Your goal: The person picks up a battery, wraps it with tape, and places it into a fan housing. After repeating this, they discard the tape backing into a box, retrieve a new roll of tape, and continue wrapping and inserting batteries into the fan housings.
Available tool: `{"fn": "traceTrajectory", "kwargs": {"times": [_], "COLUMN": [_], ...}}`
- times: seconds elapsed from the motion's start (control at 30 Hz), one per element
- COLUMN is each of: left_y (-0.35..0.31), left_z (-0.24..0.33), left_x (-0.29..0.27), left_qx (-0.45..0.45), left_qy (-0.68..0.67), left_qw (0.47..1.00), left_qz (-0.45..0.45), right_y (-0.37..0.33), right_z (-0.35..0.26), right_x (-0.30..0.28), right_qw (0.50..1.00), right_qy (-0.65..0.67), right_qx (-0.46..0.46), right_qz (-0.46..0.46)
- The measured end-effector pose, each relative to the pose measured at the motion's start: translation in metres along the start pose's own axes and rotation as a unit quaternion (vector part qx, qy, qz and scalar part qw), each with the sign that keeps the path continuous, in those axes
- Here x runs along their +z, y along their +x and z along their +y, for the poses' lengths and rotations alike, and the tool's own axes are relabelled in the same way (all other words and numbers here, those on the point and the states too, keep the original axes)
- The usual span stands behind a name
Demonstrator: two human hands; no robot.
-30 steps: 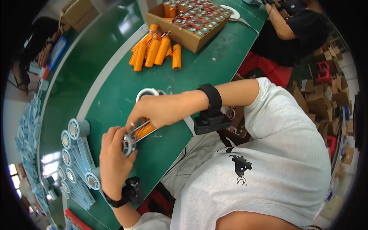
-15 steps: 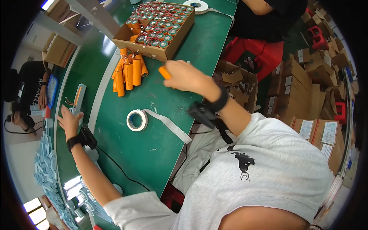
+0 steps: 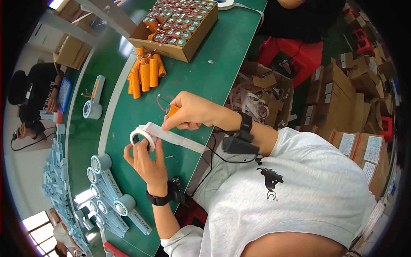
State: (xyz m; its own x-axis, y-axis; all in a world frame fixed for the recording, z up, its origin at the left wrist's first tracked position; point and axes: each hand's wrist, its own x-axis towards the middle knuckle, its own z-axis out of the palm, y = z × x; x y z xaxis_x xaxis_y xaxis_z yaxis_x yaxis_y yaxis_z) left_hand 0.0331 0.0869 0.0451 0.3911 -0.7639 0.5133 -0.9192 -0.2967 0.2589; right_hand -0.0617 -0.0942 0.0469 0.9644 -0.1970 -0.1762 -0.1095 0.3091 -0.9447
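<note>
Tape roll (image 3: 148,135) snug in the left grip (image 3: 150,167), battery (image 3: 173,110) snug in the right grip (image 3: 189,112), near the roll.

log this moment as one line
left hand: holding tape roll | right hand: holding orange battery, at tape strip | nearby: cardboard box

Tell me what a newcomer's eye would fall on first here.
Probably the bright orange cylinders heaped on the green table, left of upper centre, beside an open cardboard box packed with wired cylinders. Next, near the middle, the left hand holds a white tape roll, while the right hand holds another orange cylinder over its loose strip. Pale blue fans overlap at lower left.
</note>
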Motion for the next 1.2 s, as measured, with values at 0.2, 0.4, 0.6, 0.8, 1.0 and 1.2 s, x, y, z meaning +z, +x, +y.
{"fn": "traceTrajectory", "kwargs": {"times": [0.2,0.4,0.6,0.8,1.0,1.2], "left_y": [-0.012,-0.015,-0.031,-0.025,-0.021,-0.020], "left_z": [-0.007,-0.027,-0.057,-0.043,-0.036,-0.025], "left_x": [-0.013,-0.014,-0.041,-0.035,-0.031,-0.027], "left_qx": [0.002,0.013,-0.079,-0.082,0.031,-0.020], "left_qy": [0.044,0.109,0.070,-0.004,0.108,0.077], "left_qw": [0.993,0.983,0.987,0.995,0.993,0.991], "left_qz": [0.110,0.144,0.122,0.053,0.028,0.109], "right_y": [-0.016,-0.017,-0.031,0.011,0.058,0.047], "right_z": [-0.011,0.000,-0.014,-0.025,-0.014,0.008], "right_x": [0.025,0.047,0.031,0.025,0.079,0.109], "right_qw": [0.989,0.992,0.949,0.979,0.943,0.959], "right_qy": [0.127,0.093,-0.274,-0.086,-0.293,-0.072], "right_qx": [-0.068,-0.048,-0.064,-0.182,-0.155,-0.265], "right_qz": [-0.039,-0.071,-0.138,-0.040,-0.021,0.069]}}
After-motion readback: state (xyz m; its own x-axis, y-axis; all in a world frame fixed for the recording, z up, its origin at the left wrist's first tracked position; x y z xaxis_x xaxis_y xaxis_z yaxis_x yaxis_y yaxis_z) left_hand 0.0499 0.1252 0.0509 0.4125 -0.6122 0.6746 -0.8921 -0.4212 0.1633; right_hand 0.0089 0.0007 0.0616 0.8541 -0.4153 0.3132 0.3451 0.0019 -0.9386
